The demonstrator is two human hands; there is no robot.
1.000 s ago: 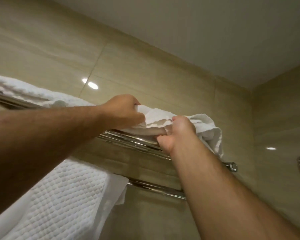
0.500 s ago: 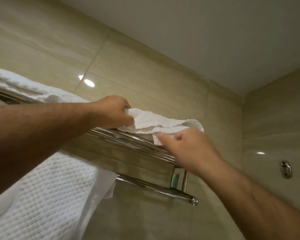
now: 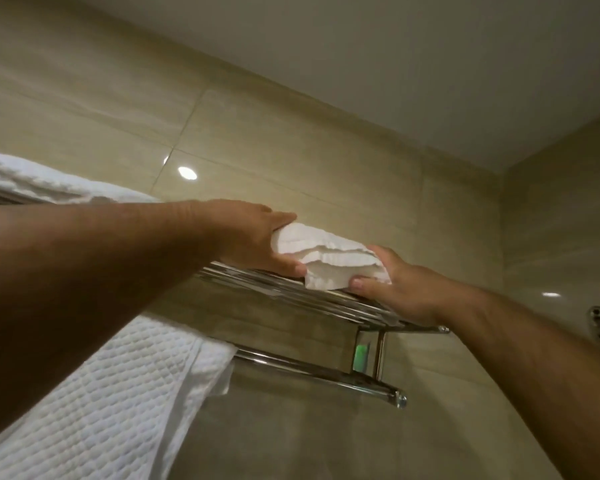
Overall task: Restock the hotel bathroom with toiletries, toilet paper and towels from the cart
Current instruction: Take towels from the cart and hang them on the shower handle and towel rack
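On the far left of the rack shelf (image 3: pixel 326 299), a folded towel (image 3: pixel 32 178) lying flat; below it, a waffle towel (image 3: pixel 118 393) draped over the lower bar (image 3: pixel 309 368). Further right, near the shelf's right end, the small folded towel (image 3: pixel 329 258), resting on the rails between both hands.

Likely risks:
- Sliding off the front rail if let go with too much overhang, since the front edge seems to sit right at the rim.
- Coming unfolded at the loose layered edges if pushed from one end only.
- Knocking the neighbouring towel askew with the left forearm.

Grip of the left hand (image 3: pixel 253 237): a narrow clasp on the small towel's left end, fingers over the top, thumb underneath. Grip of the right hand (image 3: pixel 399 289): cupped round the right end, thumb pressed to the lower front edge, fingers mostly hidden behind the far corner.
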